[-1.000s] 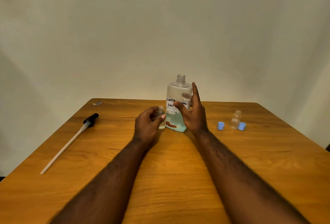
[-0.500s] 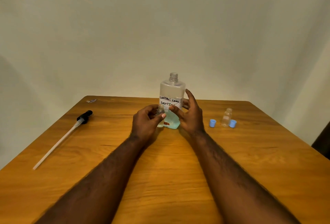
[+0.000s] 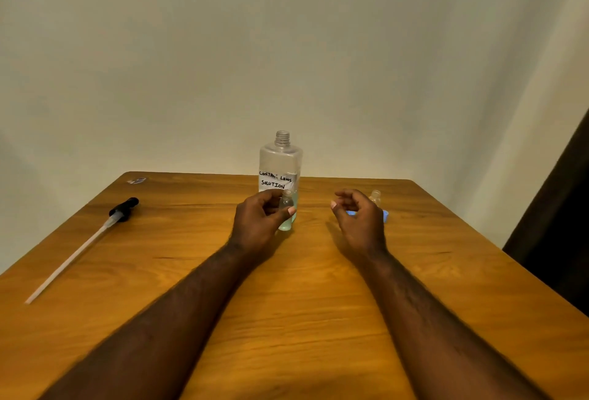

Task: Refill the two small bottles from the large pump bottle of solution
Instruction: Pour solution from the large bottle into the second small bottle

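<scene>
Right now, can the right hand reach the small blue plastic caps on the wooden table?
Probably yes: the empty right hand hovers just before the small blue plastic caps; nothing stands between them.

Both forearms stretch toward 12 o'clock. The left hand (image 3: pixel 256 222) pinches a small bottle (image 3: pixel 286 201) between thumb and fingers; the right hand (image 3: pixel 360 222), at its 3 o'clock, hangs loosely curled, empty.

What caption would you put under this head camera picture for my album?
Left hand holds a small bottle by the uncapped large bottle; right hand hovers nearby.
</scene>
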